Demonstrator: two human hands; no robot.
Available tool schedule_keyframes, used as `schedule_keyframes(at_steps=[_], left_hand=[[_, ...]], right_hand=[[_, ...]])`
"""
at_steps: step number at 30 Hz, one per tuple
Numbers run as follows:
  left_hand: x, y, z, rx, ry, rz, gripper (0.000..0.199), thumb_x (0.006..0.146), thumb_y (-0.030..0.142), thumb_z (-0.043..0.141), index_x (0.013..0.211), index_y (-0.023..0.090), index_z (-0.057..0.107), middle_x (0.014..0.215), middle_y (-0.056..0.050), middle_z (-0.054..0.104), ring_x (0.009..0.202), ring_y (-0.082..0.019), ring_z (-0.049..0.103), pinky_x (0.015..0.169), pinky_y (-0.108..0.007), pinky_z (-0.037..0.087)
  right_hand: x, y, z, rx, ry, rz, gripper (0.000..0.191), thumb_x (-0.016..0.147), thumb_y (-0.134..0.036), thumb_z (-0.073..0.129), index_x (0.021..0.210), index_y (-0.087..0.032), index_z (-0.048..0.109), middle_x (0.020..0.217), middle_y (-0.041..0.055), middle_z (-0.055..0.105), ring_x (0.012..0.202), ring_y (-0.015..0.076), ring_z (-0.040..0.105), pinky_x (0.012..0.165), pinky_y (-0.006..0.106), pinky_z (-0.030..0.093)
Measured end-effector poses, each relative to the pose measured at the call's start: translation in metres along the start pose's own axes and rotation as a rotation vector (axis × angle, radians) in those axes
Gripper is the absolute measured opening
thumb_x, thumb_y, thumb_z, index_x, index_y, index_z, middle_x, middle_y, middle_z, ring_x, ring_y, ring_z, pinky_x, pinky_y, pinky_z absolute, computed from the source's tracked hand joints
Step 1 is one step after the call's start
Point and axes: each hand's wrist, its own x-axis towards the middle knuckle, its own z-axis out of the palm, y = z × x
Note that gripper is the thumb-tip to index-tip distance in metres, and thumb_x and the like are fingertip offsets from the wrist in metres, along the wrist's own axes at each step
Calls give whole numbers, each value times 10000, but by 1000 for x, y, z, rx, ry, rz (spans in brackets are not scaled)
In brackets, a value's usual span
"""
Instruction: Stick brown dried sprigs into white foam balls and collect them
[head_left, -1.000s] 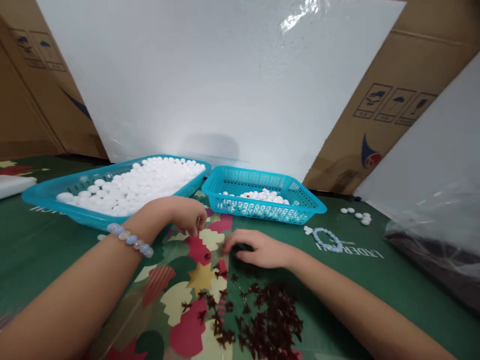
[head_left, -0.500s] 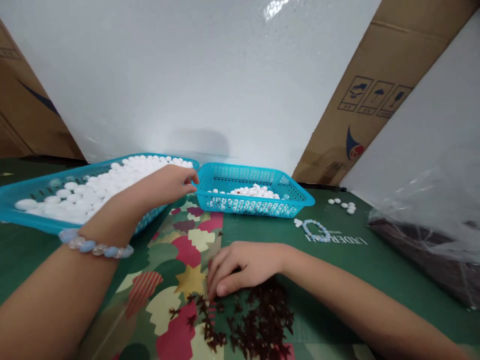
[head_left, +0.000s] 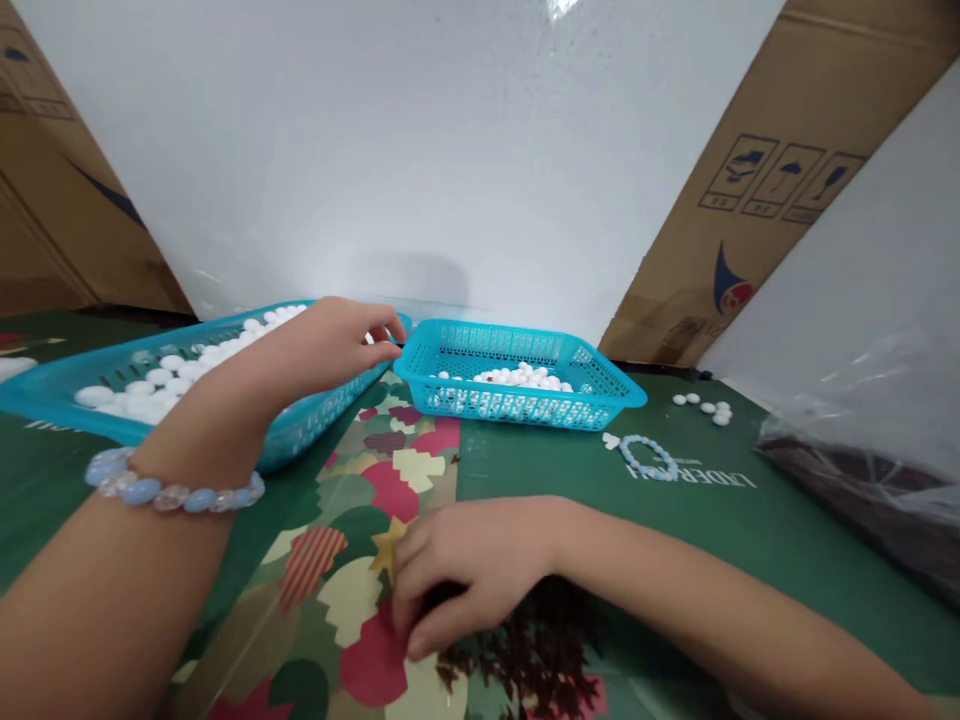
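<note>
My left hand [head_left: 341, 335], wearing a bead bracelet [head_left: 171, 494], reaches over a blue plastic basket [head_left: 322, 425] of small white balls [head_left: 176, 375]. Its thumb and fingertips come close together at the left corner of a second blue basket [head_left: 517, 408], where more white balls [head_left: 525, 375] lie. What is between these tips is hidden. My right hand [head_left: 472, 565] is cupped palm down on the patterned sheet, fingers curled, thumb near the index finger. It touches the left side of a heap of small dark brown spiky pieces [head_left: 540, 650]; the space under its palm is hidden.
A second bead bracelet [head_left: 649, 457] lies right of the baskets, with several white balls [head_left: 705, 408] behind it. Clear plastic covers dark brown material [head_left: 847, 480] at the right. White boards [head_left: 420, 150] and a cardboard panel [head_left: 720, 210] stand behind.
My right hand has swept left and nearer to me, and the loose brown pieces there are now under it. The view has shifted slightly; my left hand stays by the second basket's corner.
</note>
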Motion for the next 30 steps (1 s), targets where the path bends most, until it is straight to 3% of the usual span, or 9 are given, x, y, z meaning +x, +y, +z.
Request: schedule_keyframes(at_steps=[3, 7, 9, 12, 15, 23, 27, 30], left_hand=[[1, 1, 0, -28, 14, 1, 257, 632, 245, 373, 824, 158, 519, 729, -32, 562, 624, -149, 502, 558, -230, 348], [1, 2, 2, -52, 33, 18, 247, 630, 248, 371, 791, 155, 534, 708, -42, 568, 622, -162, 504, 550, -239, 348], [-2, 1, 1, -49, 46, 17, 246, 633, 254, 367, 783, 154, 535, 703, -45, 569, 619, -165, 506, 545, -241, 349], [-7, -3, -3, -39, 65, 3, 252, 643, 263, 353, 793, 158, 526, 686, -43, 573, 599, -159, 510, 529, -235, 352], [-10, -8, -6, -36, 75, -2, 264, 653, 279, 333, 797, 164, 521, 648, -38, 574, 577, -157, 512, 513, -233, 353], [2, -1, 5, -61, 53, 41, 233, 611, 265, 371, 737, 169, 543, 679, -36, 571, 601, -170, 503, 538, -252, 345], [6, 0, 7, -48, 53, 36, 237, 602, 271, 379, 740, 167, 543, 661, -34, 563, 579, -168, 495, 538, -255, 336], [5, -3, 5, -42, 68, 48, 230, 611, 271, 371, 744, 180, 536, 670, -20, 563, 574, -154, 492, 533, -241, 329]], right_hand=[[-29, 10, -7, 28, 140, 127, 129, 681, -146, 499, 769, -65, 549, 775, 33, 556, 751, 60, 481, 711, 116, 357], [-38, 45, -10, -4, 342, 379, 183, 764, -166, 379, 894, -80, 475, 945, 91, 492, 907, 122, 425, 778, 270, 355], [-32, 65, -8, -15, 359, 427, 156, 768, -155, 388, 884, -102, 478, 958, 66, 487, 909, 146, 436, 764, 331, 365], [-19, 80, -3, -41, 341, 472, 120, 763, -159, 406, 787, -97, 507, 845, 34, 523, 804, 136, 491, 702, 336, 399], [-19, 70, 3, -50, 307, 488, 121, 756, -155, 417, 720, -92, 513, 752, 15, 533, 711, 112, 510, 637, 295, 424], [-58, 6, 25, 21, 350, 559, 171, 728, -43, 400, 680, -51, 564, 697, 60, 557, 682, 94, 514, 629, 193, 427], [-56, 8, 21, 41, 345, 498, 200, 739, -68, 376, 734, -7, 567, 739, 102, 562, 717, 108, 506, 669, 195, 406], [-38, 21, 9, 39, 259, 325, 190, 731, -90, 404, 833, -14, 545, 853, 92, 555, 831, 99, 467, 768, 181, 342]])
